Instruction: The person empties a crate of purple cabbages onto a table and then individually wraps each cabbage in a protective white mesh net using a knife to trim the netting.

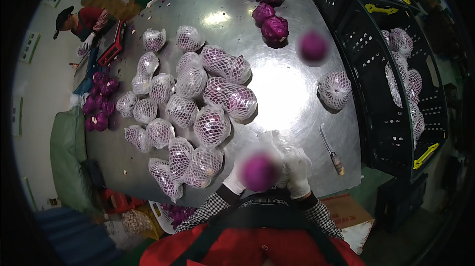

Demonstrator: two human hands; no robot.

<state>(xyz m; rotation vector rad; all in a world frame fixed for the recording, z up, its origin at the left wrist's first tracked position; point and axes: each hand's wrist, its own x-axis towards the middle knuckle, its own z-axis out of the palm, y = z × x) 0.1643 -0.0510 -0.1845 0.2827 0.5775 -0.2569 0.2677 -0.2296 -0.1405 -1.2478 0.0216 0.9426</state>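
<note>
Both my hands wear white gloves at the near edge of a metal table (241, 17). A red cabbage (259, 171), blurred in the picture, is between them. My left hand (233, 180) is against its left side, fingers mostly hidden behind it. My right hand (298, 177) is at the right with thin whitish wrapping (274, 140) bunched at its fingers; whether this is net or plastic film is unclear. To the right lies a knife (332, 151) with a wooden handle. Many red cabbages in white foam nets (212, 127) lie in a group on the left.
One netted cabbage (334, 90) and a blurred bare cabbage (313, 47) lie on the right, other bare cabbages (274, 29) farther back. Black crates (374, 80) stand along the right edge. At far left, a person (83, 25) works by a red-framed device (113, 43). A carton (347, 212) sits below.
</note>
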